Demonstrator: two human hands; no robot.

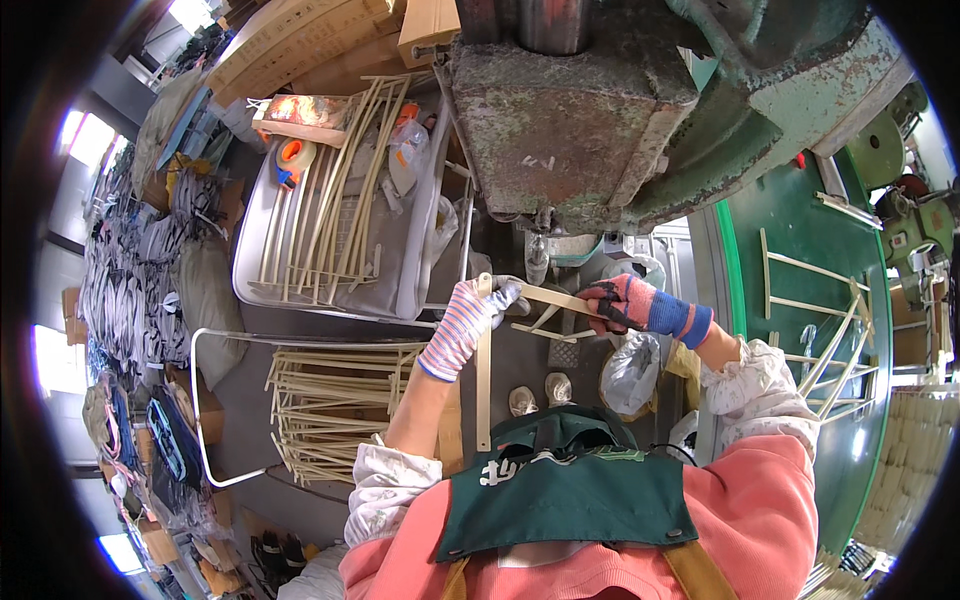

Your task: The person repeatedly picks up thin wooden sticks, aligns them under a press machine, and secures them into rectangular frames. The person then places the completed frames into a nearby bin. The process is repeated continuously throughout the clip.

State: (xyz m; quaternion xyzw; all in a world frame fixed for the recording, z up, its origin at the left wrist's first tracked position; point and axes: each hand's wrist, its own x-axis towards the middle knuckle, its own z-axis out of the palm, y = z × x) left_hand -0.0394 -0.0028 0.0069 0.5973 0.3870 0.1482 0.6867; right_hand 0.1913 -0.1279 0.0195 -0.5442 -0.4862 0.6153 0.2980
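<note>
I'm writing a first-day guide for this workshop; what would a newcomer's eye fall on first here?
Most likely the bulky, worn green machine looming at the top centre. Just below it in the picture, the left hand and right hand, in mismatched gloves, hold pale strips that meet at an angle. A large stack of similar strips at the lower left might draw the eye next.
</note>
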